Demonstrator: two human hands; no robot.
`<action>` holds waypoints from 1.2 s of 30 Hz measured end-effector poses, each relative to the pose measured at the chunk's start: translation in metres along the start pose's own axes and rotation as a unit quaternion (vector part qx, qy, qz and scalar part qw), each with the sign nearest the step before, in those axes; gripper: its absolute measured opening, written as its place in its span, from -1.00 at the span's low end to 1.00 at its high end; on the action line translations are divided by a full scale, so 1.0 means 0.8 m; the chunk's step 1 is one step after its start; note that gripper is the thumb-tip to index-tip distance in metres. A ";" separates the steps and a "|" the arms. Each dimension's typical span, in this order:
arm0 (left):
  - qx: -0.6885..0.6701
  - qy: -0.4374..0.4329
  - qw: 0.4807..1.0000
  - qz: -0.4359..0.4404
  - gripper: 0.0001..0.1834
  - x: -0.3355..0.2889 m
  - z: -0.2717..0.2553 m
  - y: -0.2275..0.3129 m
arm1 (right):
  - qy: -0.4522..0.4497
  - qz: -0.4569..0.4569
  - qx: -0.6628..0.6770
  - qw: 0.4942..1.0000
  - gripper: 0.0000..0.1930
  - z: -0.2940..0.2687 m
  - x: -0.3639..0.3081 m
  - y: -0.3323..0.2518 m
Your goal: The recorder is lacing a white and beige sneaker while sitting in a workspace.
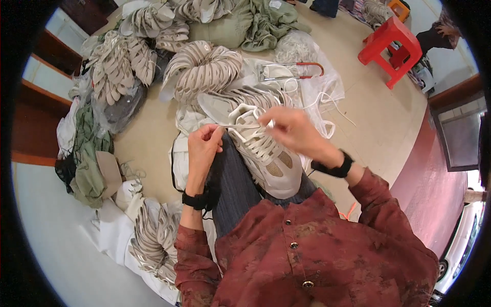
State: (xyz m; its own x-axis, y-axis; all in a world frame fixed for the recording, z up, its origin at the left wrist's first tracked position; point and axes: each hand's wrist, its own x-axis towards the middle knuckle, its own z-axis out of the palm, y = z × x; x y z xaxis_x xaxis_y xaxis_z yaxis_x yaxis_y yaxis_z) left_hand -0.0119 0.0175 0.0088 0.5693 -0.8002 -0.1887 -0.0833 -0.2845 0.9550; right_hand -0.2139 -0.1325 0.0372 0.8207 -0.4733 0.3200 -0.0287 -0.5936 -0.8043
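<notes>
A beige shoe upper with mesh panels lies across my thighs, its toe towards me. White lacing criss-crosses its front. My left hand is closed in a pinch at the left of the shoe, holding a white shoelace that is drawn nearly level towards the right. Over the shoe's opening, my right hand is slightly blurred, with its fingers bent together around the shoelace. A bit of white shows between those fingers. The shoe's far end is partly covered by my right hand.
Fanned stacks of shoe uppers lie beyond my knees, with another stack at the lower left. A red-handled metal frame rests on plastic sheeting among loose laces. A red stool stands at the far right. Green sacks lie at the back.
</notes>
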 end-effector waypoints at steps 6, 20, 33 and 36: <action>0.036 0.007 0.993 0.109 -0.71 0.041 0.016 -0.001 | -0.137 -0.039 -0.159 0.977 -0.65 0.055 -0.012 -0.002; -0.027 -0.027 0.998 0.056 -0.73 -0.031 0.006 -0.019 | -0.122 -0.126 -0.052 0.983 -0.84 0.086 0.009 0.034; -0.069 -0.019 0.995 0.074 -0.78 -0.056 0.007 -0.031 | -0.185 -0.035 0.151 0.970 -0.89 0.078 -0.006 0.003; -0.045 -0.037 0.997 0.052 -0.79 -0.067 0.002 -0.012 | -0.226 0.001 0.141 0.964 -0.87 0.090 -0.015 -0.003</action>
State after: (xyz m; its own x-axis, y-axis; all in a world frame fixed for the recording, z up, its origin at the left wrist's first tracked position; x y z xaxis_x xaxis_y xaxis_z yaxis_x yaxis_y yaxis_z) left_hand -0.0428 0.0622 0.0094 0.4993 -0.8606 -0.1001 -0.0633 -0.1515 0.9864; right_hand -0.1823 -0.0788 -0.0010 0.9873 -0.1053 0.1192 0.0734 -0.3629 -0.9289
